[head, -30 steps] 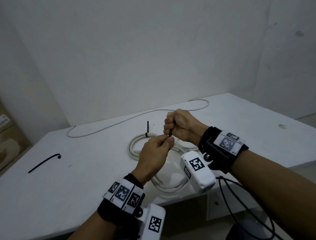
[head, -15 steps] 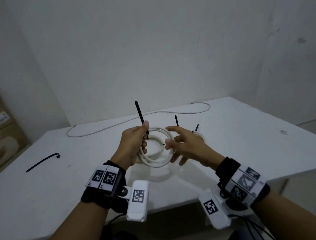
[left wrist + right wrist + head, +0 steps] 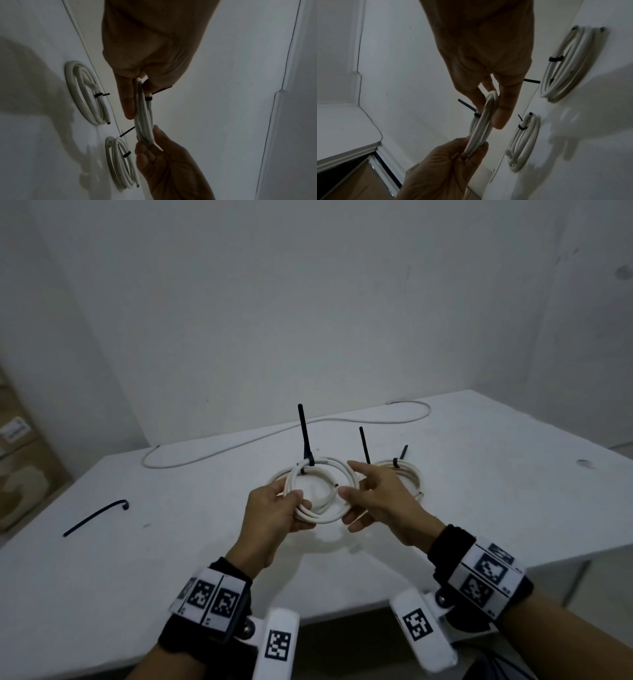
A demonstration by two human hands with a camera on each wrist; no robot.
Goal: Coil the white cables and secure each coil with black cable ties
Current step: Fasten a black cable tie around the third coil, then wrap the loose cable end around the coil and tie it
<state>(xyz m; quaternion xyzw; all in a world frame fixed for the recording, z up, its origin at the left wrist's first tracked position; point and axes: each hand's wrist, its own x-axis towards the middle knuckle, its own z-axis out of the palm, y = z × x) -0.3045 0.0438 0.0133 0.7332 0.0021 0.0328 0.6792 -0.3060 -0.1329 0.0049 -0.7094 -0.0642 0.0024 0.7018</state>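
I hold a tied white cable coil (image 3: 322,501) in the air over the white table (image 3: 496,491). My left hand (image 3: 297,505) pinches its left side, thumb on top. My right hand (image 3: 346,503) pinches the right side between thumb and fingers. A black cable tie (image 3: 306,440) cinches the coil's far side, its tail pointing up. In the left wrist view the coil (image 3: 144,116) is edge-on between both hands. The right wrist view shows the same coil (image 3: 483,125) and its tie (image 3: 476,115).
Two more tied coils lie on the table behind my right hand (image 3: 404,474), seen clearly in the wrist views (image 3: 85,93) (image 3: 120,162). A loose white cable (image 3: 260,440) runs along the table's back edge. A spare black tie (image 3: 96,517) lies at the left. A cardboard box (image 3: 20,474) stands beyond the table's left end.
A second ago both hands pulled the tie tight on the coil lying on the table. The left hand then lifted the coil, and the right hand has now taken its other side.
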